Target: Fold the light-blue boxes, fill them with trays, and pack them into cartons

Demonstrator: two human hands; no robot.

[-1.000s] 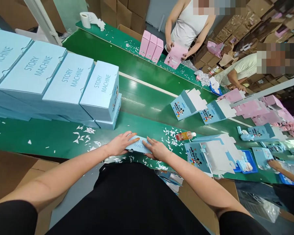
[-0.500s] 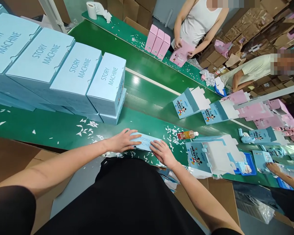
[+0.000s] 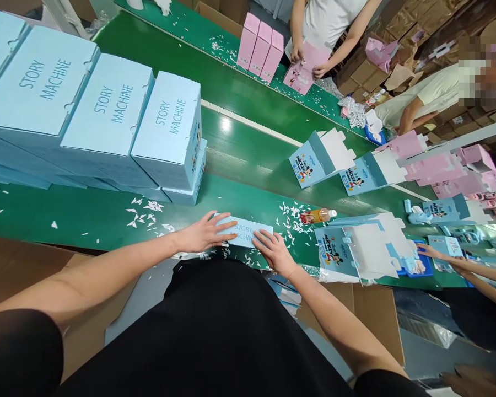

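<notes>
A light blue carton [image 3: 244, 231] printed "STORY MACHINE" stands upright on the green workbench right in front of me, its lid flap closed. My left hand [image 3: 206, 230] holds its left end, spread fingers reaching over the top. At the opposite end my right hand [image 3: 273, 251] holds it with fingers curved over the near right corner. The carton's lower sides are hidden from this angle. To the left, matching blue cartons [image 3: 167, 124] are stacked in rows. On the right lie unfolded blue Mickey cartons [image 3: 334, 253], near a drink bottle [image 3: 317, 215].
White paper scraps [image 3: 149, 212] litter the bench. Open blue cartons [image 3: 310, 162] stand on the green conveyor [image 3: 231, 143]. Across it, a person holds a pink carton [image 3: 306, 66] beside several pink boxes [image 3: 260, 49]. A co-worker's hands [image 3: 434, 252] are at a blue tray [image 3: 425, 264].
My view has tilted, so the stacked cartons appear further left. Both my hands stay on the carton. At the right, the co-worker's hand has reached over to the blue tray.
</notes>
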